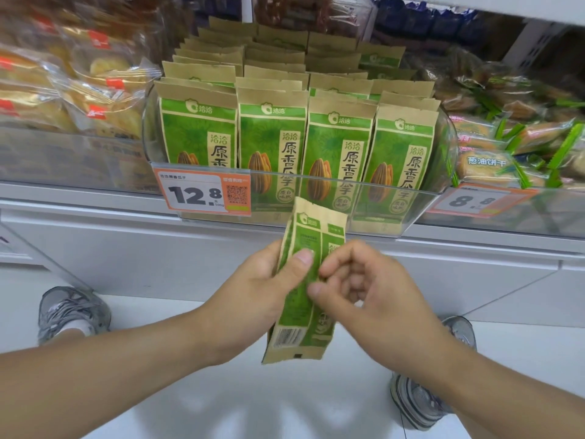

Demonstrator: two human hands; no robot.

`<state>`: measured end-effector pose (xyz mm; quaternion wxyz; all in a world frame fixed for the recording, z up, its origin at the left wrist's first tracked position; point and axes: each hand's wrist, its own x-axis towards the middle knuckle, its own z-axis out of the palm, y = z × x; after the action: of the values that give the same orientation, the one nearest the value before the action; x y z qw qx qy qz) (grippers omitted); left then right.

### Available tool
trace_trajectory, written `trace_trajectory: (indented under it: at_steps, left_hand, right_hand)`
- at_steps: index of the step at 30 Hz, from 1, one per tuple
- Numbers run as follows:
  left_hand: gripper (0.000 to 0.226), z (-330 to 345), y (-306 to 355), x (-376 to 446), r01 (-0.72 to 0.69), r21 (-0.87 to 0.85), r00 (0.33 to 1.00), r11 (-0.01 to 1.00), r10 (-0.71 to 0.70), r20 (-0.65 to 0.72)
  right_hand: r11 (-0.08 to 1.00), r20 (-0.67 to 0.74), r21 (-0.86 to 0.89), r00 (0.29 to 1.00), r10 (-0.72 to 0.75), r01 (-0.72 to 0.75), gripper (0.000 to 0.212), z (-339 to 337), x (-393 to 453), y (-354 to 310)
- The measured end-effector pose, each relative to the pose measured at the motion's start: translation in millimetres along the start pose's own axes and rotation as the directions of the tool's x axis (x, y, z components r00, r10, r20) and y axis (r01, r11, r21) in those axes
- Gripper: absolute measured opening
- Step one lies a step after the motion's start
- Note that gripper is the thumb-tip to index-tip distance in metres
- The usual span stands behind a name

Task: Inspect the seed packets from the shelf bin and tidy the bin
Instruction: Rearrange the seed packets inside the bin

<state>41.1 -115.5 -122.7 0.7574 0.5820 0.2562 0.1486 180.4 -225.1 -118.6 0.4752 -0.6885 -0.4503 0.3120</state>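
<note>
Matt kraft-paper seed packets (304, 280), glossy clear plastic bin (316, 182), seemingly

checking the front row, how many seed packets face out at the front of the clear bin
4, side by side behind the bin's front wall: far left packet, second packet, third packet, far right packet. More rows stand behind, partly hidden.

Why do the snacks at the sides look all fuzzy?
In the head view, the wide lens smears the edges: the bread bags blur, the shelf edge bows, while the seed packet in the left hand stays sharp; soft glare streaks the clear bin.
</note>
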Motion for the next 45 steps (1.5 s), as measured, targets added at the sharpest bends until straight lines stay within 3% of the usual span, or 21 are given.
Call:
trace_trajectory:
  at_steps: [2, 5, 7, 10, 12, 14, 18, 21, 24, 26, 29, 31, 33, 35, 38, 42, 44, 45]
  left_hand:
    - [0.036, -2.0, 0.6, -0.3, 0.055, -0.092, 0.998, 0.994, -0.055, 0.004]
    - [0.039, -2.7, 3.1, -2.1, 0.111, -0.119, 0.993, 0.987, -0.106, 0.047]
    - [0.038, -2.0, 3.5, -2.8, 0.119, -0.054, 0.991, 0.991, -0.116, 0.060]
    - [0.033, -6.2, 3.3, -3.9, 0.154, 0.078, 0.981, 0.985, -0.162, 0.110]
    - [0.034, -9.7, 3.7, -4.7, 0.163, 0.144, 0.971, 0.976, -0.184, 0.151]
    - [0.034, -11.2, 3.4, -5.7, 0.163, 0.134, 0.974, 0.977, -0.181, 0.133]
    - [0.030, -10.6, -1.2, -7.6, 0.179, 0.070, 0.981, 0.981, -0.183, 0.059]
    - [0.029, -9.4, -2.6, -8.3, 0.171, 0.047, 0.985, 0.984, -0.173, 0.028]
    - [0.026, -4.1, -0.2, -9.0, 0.070, 0.139, 0.997, 0.988, -0.067, -0.026]
    - [0.026, 0.1, 1.8, -10.6, -0.043, 0.241, 0.996, 0.970, 0.061, -0.070]
    - [0.026, 2.7, 3.5, -15.1, -0.198, 0.390, 0.970, 0.899, 0.236, -0.052]
    - [0.033, 1.5, 6.0, -17.6, -0.298, 0.537, 0.939, 0.789, 0.345, 0.014]
    - [0.053, 2.6, 6.9, -18.1, -0.346, 0.672, 0.918, 0.654, 0.385, 0.097]
    - [0.061, 7.4, 7.4, -18.1, -0.331, 0.701, 0.927, 0.631, 0.358, 0.115]
    - [0.051, 10.7, 11.3, -14.8, -0.330, 0.758, 0.917, 0.563, 0.383, 0.115]
    - [0.047, 11.3, 23.9, -12.5, -0.362, 0.707, 0.923, 0.607, 0.342, 0.179]
    - [0.050, 12.4, 28.6, -14.4, -0.381, 0.670, 0.909, 0.637, 0.389, 0.148]
    - [0.053, 13.5, 31.4, -15.6, -0.403, 0.688, 0.886, 0.604, 0.446, 0.128]
  right_hand:
    - [0.999, -0.157, -0.042, 0.987, 0.010, -0.017, 0.039, -5.7, 5.0, -0.4]
    - [0.986, -0.080, 0.100, 0.986, 0.144, -0.136, 0.063, -16.2, 13.5, -6.3]
    - [0.958, -0.032, 0.228, 0.982, 0.184, -0.172, 0.058, -23.5, 17.6, -8.7]
    - [0.970, -0.125, 0.213, 0.981, 0.147, -0.118, 0.043, -29.6, 20.6, -12.6]
    - [0.964, -0.157, 0.241, 0.976, 0.151, -0.111, 0.050, -31.0, 22.2, -12.1]
    - [0.939, -0.080, 0.293, 0.974, 0.211, -0.180, 0.063, -32.8, 22.3, -11.9]
    - [0.917, 0.297, 0.141, 0.900, 0.319, -0.372, 0.066, -39.5, 18.4, -13.1]
    - [0.922, 0.375, 0.035, 0.860, 0.347, -0.387, 0.068, -43.7, 16.2, -13.7]
    - [0.924, 0.296, 0.007, 0.884, 0.363, -0.382, 0.064, -42.0, 14.8, -17.5]
    - [0.930, 0.140, 0.025, 0.922, 0.360, -0.367, 0.051, -36.0, 12.8, -20.7]
    - [0.927, -0.071, 0.196, 0.938, 0.338, -0.320, 0.024, -24.6, 6.9, -30.0]
    - [0.864, -0.005, 0.378, 0.933, 0.360, -0.331, 0.026, -20.9, 2.1, -37.0]
    - [0.778, 0.115, 0.511, 0.926, 0.361, -0.366, 0.042, -21.9, -1.4, -44.8]
    - [0.698, 0.199, 0.619, 0.932, 0.304, -0.360, 0.054, -24.1, -3.1, -51.6]
    - [0.622, 0.274, 0.708, 0.942, 0.196, -0.335, 0.067, -25.8, -3.8, -55.4]
    - [0.830, 0.078, 0.522, 0.980, 0.182, -0.196, 0.020, -29.0, -4.2, -50.5]
    - [0.905, -0.008, 0.407, 0.990, 0.144, -0.128, 0.013, -40.7, -4.1, -49.4]
    - [0.937, -0.034, 0.341, 0.995, 0.089, -0.072, 0.013, -50.3, -3.4, -49.5]
